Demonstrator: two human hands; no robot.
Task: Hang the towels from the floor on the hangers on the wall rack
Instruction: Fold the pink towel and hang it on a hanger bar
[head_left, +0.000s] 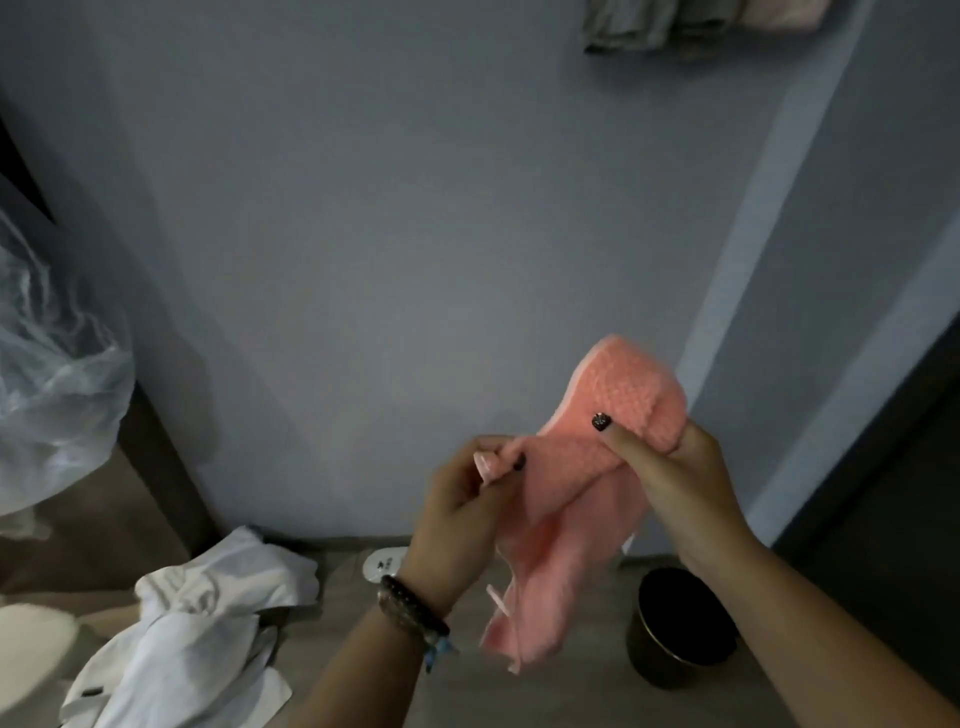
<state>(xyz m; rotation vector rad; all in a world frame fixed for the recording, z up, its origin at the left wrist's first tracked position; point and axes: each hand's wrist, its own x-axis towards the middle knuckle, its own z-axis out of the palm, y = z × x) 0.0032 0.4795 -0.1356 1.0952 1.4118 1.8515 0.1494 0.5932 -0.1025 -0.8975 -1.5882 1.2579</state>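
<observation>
Holding a pink towel (561, 493) at chest height before the wall (363, 234), my right hand (675, 483) grips its top fold while my left hand (462, 499) pinches its corner. White towels (208, 623) lie on the floor at eight o'clock; hung towels (691, 23) at one.

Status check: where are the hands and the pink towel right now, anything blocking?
Both hands grip the pink towel: left hand pinches an edge, right hand holds the bunched top. White cloths on floor. Nothing in the way.
</observation>
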